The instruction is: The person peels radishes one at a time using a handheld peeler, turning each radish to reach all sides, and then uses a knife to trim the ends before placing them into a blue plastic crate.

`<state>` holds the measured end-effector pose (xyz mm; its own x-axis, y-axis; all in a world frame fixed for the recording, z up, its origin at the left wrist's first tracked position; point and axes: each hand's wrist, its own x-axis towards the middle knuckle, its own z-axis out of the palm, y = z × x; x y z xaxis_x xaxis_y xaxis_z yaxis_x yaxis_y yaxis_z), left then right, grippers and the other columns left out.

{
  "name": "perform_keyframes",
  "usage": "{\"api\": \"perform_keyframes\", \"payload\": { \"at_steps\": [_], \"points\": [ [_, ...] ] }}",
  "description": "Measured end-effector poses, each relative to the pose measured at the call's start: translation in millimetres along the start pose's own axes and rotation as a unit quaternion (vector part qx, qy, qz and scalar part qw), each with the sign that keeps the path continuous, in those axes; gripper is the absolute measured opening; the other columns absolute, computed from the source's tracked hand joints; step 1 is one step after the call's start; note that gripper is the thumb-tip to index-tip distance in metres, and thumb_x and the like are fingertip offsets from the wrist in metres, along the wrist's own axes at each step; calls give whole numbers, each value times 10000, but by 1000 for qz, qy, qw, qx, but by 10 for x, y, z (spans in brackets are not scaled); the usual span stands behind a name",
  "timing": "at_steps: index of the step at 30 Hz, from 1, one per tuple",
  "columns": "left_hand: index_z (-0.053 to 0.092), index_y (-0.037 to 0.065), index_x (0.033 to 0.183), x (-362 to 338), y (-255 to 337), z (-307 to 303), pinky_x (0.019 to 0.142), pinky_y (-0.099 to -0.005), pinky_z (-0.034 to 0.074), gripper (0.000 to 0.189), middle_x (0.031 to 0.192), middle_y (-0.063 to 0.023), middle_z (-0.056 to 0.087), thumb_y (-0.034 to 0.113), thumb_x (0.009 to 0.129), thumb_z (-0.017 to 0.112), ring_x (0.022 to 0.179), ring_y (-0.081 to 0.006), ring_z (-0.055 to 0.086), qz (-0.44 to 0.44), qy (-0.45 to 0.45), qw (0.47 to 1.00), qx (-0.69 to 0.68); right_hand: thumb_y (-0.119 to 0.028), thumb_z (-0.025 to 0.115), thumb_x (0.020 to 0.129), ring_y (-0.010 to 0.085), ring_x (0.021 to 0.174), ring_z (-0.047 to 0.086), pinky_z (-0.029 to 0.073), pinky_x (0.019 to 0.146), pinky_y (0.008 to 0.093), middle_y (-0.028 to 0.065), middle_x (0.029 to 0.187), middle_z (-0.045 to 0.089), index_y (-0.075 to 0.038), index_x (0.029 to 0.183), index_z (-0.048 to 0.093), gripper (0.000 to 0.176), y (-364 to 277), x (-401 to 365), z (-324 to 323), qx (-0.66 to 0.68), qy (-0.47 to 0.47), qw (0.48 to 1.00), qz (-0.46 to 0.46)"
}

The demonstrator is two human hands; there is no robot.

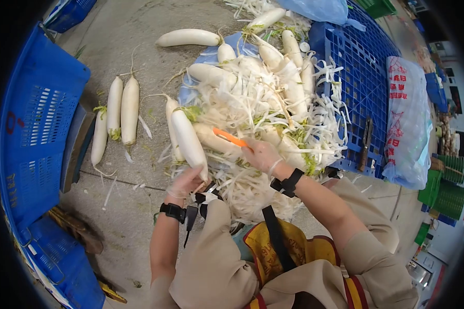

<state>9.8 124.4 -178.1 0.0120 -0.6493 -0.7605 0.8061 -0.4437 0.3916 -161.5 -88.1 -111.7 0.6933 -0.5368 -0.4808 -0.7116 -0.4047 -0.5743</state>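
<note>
Over the peel heap point(252, 190), left hand point(184, 183) gripped the white radish point(188, 142) by its lower end, tip up-left; right hand point(261, 154) clenched around an orange peeler point(230, 137), blade beside radish; more radishes point(122, 108) lay on floor w/ blue crates point(36, 118) nearby.

Radishes point(288, 87) buried under peelings point(252, 190), peeler's point(229, 137) end hidden in right hand point(262, 154), sack point(407, 118) print unreadable, blue crate point(36, 129) cut off

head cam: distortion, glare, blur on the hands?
Head view: strong fisheye, black vignette in the corners, and the blue crate bows along the left edge. Head view light is flat and the shadows are soft; the radish in the left hand looks nearly blown out. The right hand and orange peeler are slightly soft but readable.
</note>
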Motion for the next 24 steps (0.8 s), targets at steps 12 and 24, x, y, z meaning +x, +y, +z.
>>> {"api": "perform_keyframes", "payload": {
  "at_steps": [12,24],
  "points": [
    [475,-10,1206,103,220,-21,653,-288,486,376,967,-94,613,88,862,588,824,-162,583,322,220,887,248,-301,477,874,370,849,609,479,783,419,212,891,638,-86,1131,587,353,254,-166,-57,76,23,997,16],
    [522,-37,1169,-505,136,540,733,-299,475,340,963,-131,636,66,850,579,826,-154,588,294,289,818,402,-264,479,880,374,784,606,480,704,428,203,838,625,-72,1083,578,297,-18,-137,62,127,35,991,-21]
  ]
}}
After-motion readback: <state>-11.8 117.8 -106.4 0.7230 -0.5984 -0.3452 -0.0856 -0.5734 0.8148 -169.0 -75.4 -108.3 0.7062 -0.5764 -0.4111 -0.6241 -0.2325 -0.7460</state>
